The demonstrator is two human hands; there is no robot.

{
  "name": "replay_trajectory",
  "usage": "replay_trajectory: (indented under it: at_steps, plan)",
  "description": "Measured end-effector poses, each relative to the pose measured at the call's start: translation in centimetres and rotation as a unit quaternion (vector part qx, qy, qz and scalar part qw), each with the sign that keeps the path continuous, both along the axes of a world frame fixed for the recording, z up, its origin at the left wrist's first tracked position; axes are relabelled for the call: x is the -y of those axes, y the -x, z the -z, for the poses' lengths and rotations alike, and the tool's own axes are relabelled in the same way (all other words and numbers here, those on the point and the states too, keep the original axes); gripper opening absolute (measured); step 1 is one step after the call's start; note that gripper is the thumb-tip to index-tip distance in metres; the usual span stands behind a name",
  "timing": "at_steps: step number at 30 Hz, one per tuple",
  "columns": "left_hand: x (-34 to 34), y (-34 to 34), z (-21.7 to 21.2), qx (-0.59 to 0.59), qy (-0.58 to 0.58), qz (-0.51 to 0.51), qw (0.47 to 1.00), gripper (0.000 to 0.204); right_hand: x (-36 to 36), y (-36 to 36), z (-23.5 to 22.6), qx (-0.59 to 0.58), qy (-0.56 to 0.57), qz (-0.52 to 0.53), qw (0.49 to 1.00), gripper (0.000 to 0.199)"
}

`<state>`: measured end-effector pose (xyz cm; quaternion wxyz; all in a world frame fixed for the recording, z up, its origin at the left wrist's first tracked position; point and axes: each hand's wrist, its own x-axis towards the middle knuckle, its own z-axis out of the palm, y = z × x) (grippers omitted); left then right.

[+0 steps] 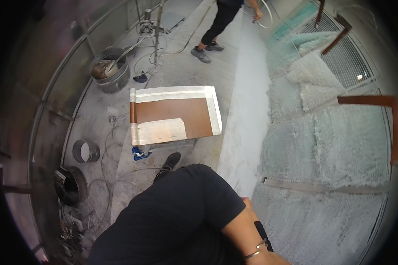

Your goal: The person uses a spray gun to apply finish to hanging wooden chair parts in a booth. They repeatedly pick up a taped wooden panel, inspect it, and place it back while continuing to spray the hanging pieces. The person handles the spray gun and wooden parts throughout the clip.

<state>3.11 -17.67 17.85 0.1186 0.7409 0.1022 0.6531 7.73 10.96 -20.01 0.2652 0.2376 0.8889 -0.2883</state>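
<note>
Neither of my hands shows. A black-sleeved arm (241,227) of mine fills the lower middle, bent, with its bare forearm running down to the lower edge. I cannot tell which arm it is. A metal cuff bracelet (254,252) sits on it. A small patch of skin beyond the sleeve is too hidden to make out. Ahead lies a brown panel (197,115), its borders and one corner covered with pale masking paper (161,131); its left edge is rounded. A grey support shows below it. A dark shoe (171,161) is just nearer than the panel.
Farther back stands a co-worker (221,20) in black trousers, one hand at a pale hose (269,17). Metal tubs (115,84) and a pump (147,26) stand left, hoses across the floor. Fluffy filter mats (305,150) lie right, near brown angled bars (367,100).
</note>
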Motion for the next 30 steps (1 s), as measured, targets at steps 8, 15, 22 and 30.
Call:
replay_trajectory:
  at_steps: [8,15,22,30]
  plan:
    - [14.9,19.7,15.3,0.243,0.34,-0.522,0.743,0.038,7.3,10.7,-2.3,0.037,0.085,-0.009,0.996,0.054]
    - [35.8,18.2,43.3,0.39,0.696,-0.601,-0.041,0.101,6.5,14.7,-2.8,0.006,0.061,0.073,0.995,0.053]
    - [36.6,14.7,48.4,0.596,0.524,-0.607,0.048,0.076,7.9,20.7,-3.4,-0.026,0.041,-0.019,0.999,0.053]
    - [35.7,14.7,47.9,0.623,0.4,-0.659,0.134,0.057,11.2,25.3,-11.9,-0.079,-0.095,-0.076,0.989,0.059]
